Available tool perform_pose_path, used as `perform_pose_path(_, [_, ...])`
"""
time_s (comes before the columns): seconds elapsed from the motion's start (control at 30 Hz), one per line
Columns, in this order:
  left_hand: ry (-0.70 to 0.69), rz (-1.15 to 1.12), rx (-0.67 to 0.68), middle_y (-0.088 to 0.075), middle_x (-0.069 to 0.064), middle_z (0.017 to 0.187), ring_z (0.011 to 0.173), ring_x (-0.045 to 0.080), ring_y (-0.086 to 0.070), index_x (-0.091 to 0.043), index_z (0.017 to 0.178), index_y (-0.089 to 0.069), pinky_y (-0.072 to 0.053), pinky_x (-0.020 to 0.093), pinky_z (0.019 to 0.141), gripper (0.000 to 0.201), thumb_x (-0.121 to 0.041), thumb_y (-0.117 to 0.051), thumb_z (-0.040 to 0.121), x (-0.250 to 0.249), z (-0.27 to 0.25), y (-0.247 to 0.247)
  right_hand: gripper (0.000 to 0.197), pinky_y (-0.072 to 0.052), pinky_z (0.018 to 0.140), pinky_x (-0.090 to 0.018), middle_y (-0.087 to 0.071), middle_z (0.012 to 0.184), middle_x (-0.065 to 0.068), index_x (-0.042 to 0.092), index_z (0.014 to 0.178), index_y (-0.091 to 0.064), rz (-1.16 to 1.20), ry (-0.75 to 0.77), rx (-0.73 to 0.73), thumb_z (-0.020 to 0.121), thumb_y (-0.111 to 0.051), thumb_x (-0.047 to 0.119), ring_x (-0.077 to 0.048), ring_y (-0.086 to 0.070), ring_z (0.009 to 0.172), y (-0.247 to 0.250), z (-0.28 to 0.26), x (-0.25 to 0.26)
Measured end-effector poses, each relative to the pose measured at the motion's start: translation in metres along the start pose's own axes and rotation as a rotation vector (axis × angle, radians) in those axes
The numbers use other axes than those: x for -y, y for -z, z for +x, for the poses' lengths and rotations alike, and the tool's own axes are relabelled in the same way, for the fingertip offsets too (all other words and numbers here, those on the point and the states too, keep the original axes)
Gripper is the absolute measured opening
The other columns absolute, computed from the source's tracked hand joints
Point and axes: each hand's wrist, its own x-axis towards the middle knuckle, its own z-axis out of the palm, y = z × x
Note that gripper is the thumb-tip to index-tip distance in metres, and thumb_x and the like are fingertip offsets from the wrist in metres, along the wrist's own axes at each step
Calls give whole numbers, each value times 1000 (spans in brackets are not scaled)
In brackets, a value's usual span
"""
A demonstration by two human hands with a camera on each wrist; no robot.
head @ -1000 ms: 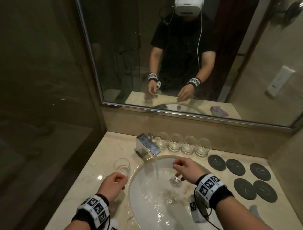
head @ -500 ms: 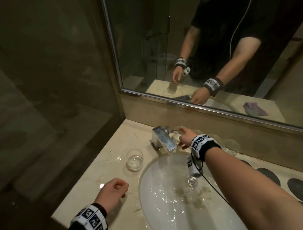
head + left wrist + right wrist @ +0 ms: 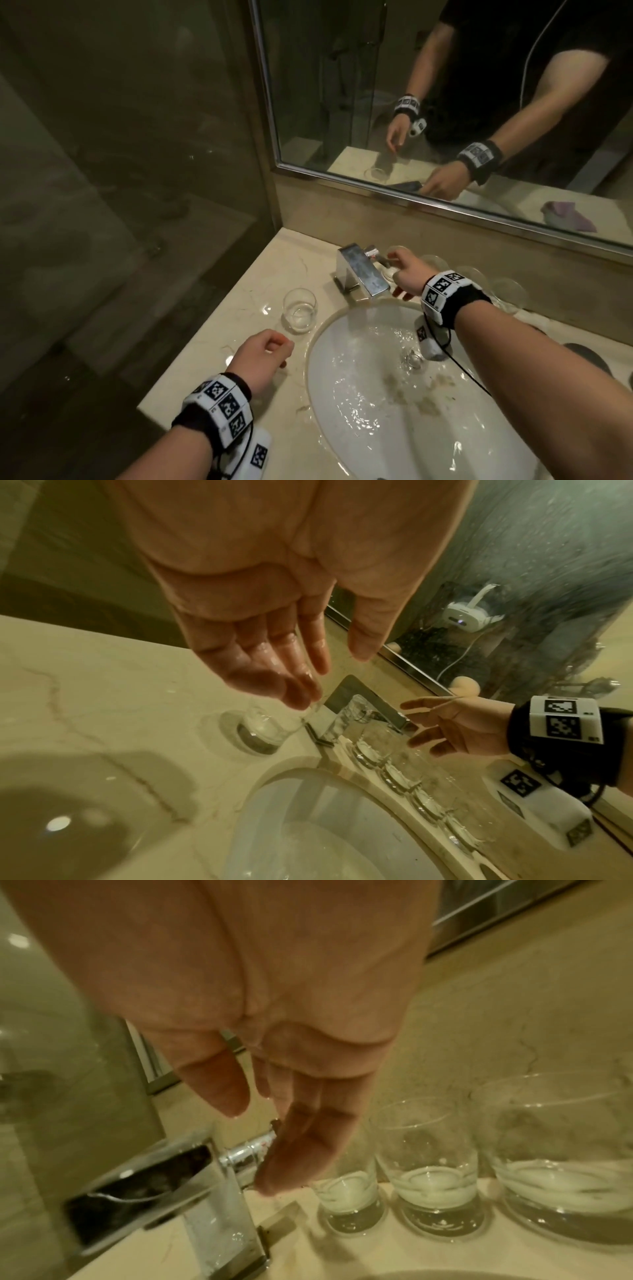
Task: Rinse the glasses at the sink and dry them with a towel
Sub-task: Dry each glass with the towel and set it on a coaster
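One glass [image 3: 299, 310] stands upright, mouth up, on the marble surface [image 3: 239, 301] left of the sink [image 3: 359, 428]. The left hand [image 3: 262, 358] hovers near it, fingers loosely curled, holding nothing. The right hand [image 3: 407, 274] reaches behind the faucet [image 3: 359, 270], straight fingers at its lever [image 3: 246, 1153]. More glasses [image 3: 431, 1167] stand upright along the back wall. No readable writing shows.

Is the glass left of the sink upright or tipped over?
Upright. The glass stands on its base on the counter, rim up, beside the basin; neither hand touches it.
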Motion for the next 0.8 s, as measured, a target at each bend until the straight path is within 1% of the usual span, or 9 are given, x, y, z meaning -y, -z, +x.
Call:
perform_pose_path(0.07, [-31, 5, 21, -70, 4, 95, 81, 15, -68, -19, 94, -64, -48, 24, 68, 9, -27, -63, 91, -10, 1, -3, 51, -58, 71, -40, -45, 143, -5, 15, 142, -34, -5, 31, -79, 92, -46, 7, -27, -67, 90, -1, -14, -2])
perform_pose_path(0.13, [-74, 4, 49, -70, 6, 95, 80, 15, -67, -19, 93, -64, -48, 25, 68, 8, -27, -63, 91, -21, 1, -7, 42, -58, 75, -42, -55, 132, -6, 14, 133, -44, 68, 35, -205, 92, -51, 10, -24, -67, 90, -5, -35, -10])
perform_pose_path(0.2, [-115, 1, 74, -70, 6, 94, 80, 17, -67, -19, 91, -64, -49, 27, 70, 7, -26, -63, 91, -34, 2, -13, 26, -59, 67, -39, -63, 112, -7, 14, 119, -53, 154, 11, -247, 93, -53, 12, -21, -68, 80, -12, -62, -22])
perform_pose_path(0.27, [-155, 10, 118, -70, 7, 92, 79, 17, -65, -17, 92, -64, -50, 28, 70, 7, -24, -62, 91, -47, 3, -25, 15, -55, 58, -30, -64, 100, -6, 17, 109, -55, 227, -19, -233, 94, -54, 13, -17, -68, 75, -20, -95, -38])
perform_pose_path(0.4, [-232, 11, 242, -70, 9, 94, 73, 15, -63, -16, 90, -60, -48, 27, 65, 6, -21, -60, 93, -72, 1, -67, 11, -47, 52, -19, -68, 95, -2, 17, 102, -61, 323, -79, -297, 92, -60, 14, -13, -68, 72, -24, -160, -66])
perform_pose_path(0.53, [-299, 48, 436, -69, 4, 91, 77, 18, -64, -19, 89, -60, -49, 27, 66, 6, -23, -60, 94, -96, -15, -130, 8, -49, 56, -25, -68, 86, -1, 18, 92, -62, 377, -184, -432, 88, -62, 11, -14, -67, 65, -19, -222, -109])
perform_pose_path(0.63, [-346, 70, 564, -70, 7, 91, 74, 18, -63, -18, 89, -60, -49, 30, 68, 6, -22, -61, 93, -107, -34, -174, 11, -46, 54, -22, -65, 83, -2, 20, 85, -61, 415, -284, -535, 87, -62, 9, -13, -65, 61, -17, -264, -140])
perform_pose_path(0.73, [-370, 102, 668, -69, 7, 90, 72, 17, -62, -17, 89, -59, -47, 30, 66, 6, -21, -62, 93, -114, -54, -208, 8, -42, 49, -13, -63, 81, -4, 14, 88, -61, 419, -396, -626, 88, -60, 7, -13, -61, 61, -14, -303, -164])
perform_pose_path(0.8, [-385, 118, 714, -67, 7, 88, 71, 17, -60, -16, 88, -59, -45, 27, 63, 6, -19, -61, 93, -118, -66, -225, 9, -42, 48, -11, -64, 80, -5, 14, 91, -64, 386, -487, -683, 87, -58, 7, -12, -60, 62, -13, -324, -182])
